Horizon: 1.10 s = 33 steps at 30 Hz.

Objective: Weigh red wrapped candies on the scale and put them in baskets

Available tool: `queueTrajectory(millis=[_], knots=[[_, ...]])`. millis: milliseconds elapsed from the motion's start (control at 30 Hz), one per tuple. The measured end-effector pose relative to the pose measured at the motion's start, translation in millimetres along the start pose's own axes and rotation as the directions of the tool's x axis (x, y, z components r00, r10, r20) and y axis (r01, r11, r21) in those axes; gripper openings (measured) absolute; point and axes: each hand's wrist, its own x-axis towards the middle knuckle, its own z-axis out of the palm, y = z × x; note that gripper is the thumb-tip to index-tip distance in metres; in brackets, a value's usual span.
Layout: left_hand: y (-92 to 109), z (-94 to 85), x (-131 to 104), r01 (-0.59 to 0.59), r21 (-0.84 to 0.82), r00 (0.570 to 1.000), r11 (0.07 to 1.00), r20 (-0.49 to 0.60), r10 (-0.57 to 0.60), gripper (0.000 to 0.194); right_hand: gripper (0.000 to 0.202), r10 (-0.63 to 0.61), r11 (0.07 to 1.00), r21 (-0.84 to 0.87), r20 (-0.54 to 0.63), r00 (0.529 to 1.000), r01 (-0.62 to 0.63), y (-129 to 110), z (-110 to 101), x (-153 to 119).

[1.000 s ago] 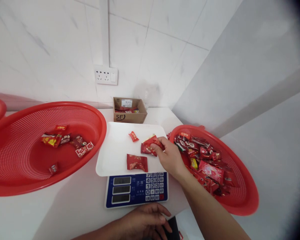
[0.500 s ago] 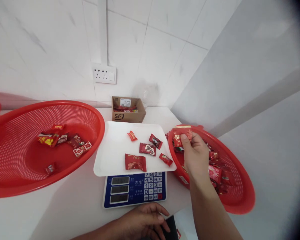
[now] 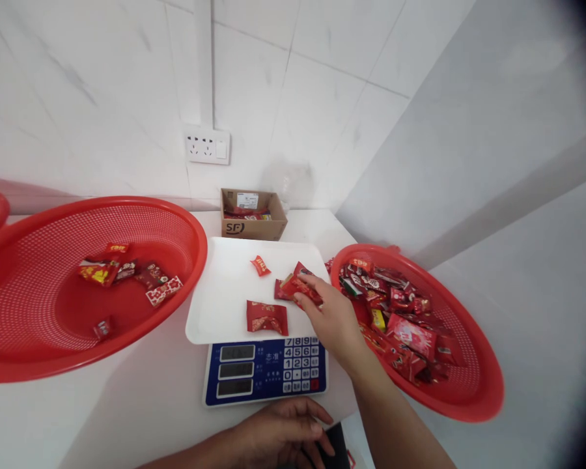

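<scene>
My right hand (image 3: pixel 333 320) is closed on a red candy packet (image 3: pixel 301 287) over the right part of the white tray (image 3: pixel 219 286). The packet partly covers other wrapped candies there. A larger red packet (image 3: pixel 267 318) lies near the tray's front edge, and a small red candy (image 3: pixel 260 266) lies farther back. Beneath the tray is a scale with a blue keypad panel (image 3: pixel 268 371). In front of the scale, my left hand (image 3: pixel 293 433) rests palm up with its fingers apart and curled, holding nothing.
A red basket (image 3: pixel 473 326) full of wrapped candies stands on the right. Another red basket (image 3: pixel 34 286) with several candies is on the left, a third one's edge beyond it. A cardboard box (image 3: pixel 254 229) of packets stands behind the tray, near the wall.
My right hand has moved left from above the right basket to over the tray, still holding the red packet. My left hand has stayed in place.
</scene>
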Motion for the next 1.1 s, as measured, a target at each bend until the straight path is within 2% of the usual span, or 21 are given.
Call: queueTrajectory(millis=[100, 233, 333, 400, 467, 567, 633, 700, 767, 833, 933, 1000, 1100], knots=[[1.0, 1.6, -0.3, 0.013, 0.003, 1.000, 1.000, -0.014, -0.013, 0.048, 0.029, -0.058, 0.990, -0.119, 0.092, 0.994, 0.069, -0.6, 5.0, -3.6], [0.4, 2.1, -0.1, 0.007, -0.001, 1.000, 1.000, -0.011, -0.007, 0.048, 0.023, -0.070, 0.966, -0.231, 0.197, 0.978, 0.116, -0.4, 9.3, -6.4], [0.4, 2.1, -0.2, -0.004, -0.003, 1.000, 1.000, 0.012, 0.004, 0.048, 0.017, -0.063, 0.971, -0.217, 0.171, 0.983, 0.100, -3.9, 5.8, -10.4], [1.0, 2.1, -0.5, -0.028, -0.004, 0.999, 1.000, 0.031, 0.028, 0.050, 0.014, -0.009, 0.994, -0.103, 0.115, 0.993, 0.021, -8.2, -0.4, -17.6], [1.8, 2.0, -0.6, -0.075, -0.022, 0.996, 0.997, 0.044, 0.076, 0.051, 0.014, 0.078, 0.988, 0.126, 0.118, 0.990, -0.093, -12.4, -7.5, -29.2], [2.8, 1.2, -0.6, -0.194, -0.085, 0.979, 0.977, 0.039, 0.198, 0.050, 0.017, 0.154, 0.866, 0.437, 0.229, 0.961, -0.243, -15.4, -14.5, -51.4], [3.2, 1.1, -0.8, -0.294, -0.106, 0.954, 0.950, 0.021, 0.298, 0.048, 0.020, 0.189, 0.812, 0.500, 0.263, 0.946, -0.301, -14.2, -14.6, -66.2], [3.8, 1.9, -1.2, -0.366, -0.106, 0.930, 0.925, 0.002, 0.368, 0.047, 0.022, 0.245, 0.803, 0.489, 0.248, 0.937, -0.339, -10.4, -11.0, -79.7], [4.5, 3.5, -1.7, -0.391, -0.110, 0.920, 0.914, -0.018, 0.392, 0.047, 0.022, 0.293, 0.804, 0.471, 0.217, 0.931, -0.362, -4.7, -4.7, -92.0], [5.1, 5.2, -2.4, -0.391, -0.124, 0.920, 0.912, -0.042, 0.389, 0.042, 0.022, 0.319, 0.764, 0.506, 0.243, 0.916, -0.400, 1.6, 1.8, -103.1], [5.2, 7.0, -3.7, -0.374, -0.142, 0.928, 0.917, -0.061, 0.369, 0.034, 0.026, 0.268, 0.604, 0.648, 0.384, 0.884, -0.464, 10.7, 7.4, -115.6], [4.7, 7.4, -4.6, -0.354, -0.158, 0.935, 0.922, -0.063, 0.349, 0.036, 0.038, 0.186, 0.523, 0.705, 0.454, 0.871, -0.479, 16.4, 7.3, -120.1], [3.7, 7.1, -5.6, -0.313, -0.180, 0.950, 0.933, -0.043, 0.311, 0.041, 0.055, 0.095, 0.532, 0.709, 0.494, 0.864, -0.463, 23.2, 4.9, -122.7]])
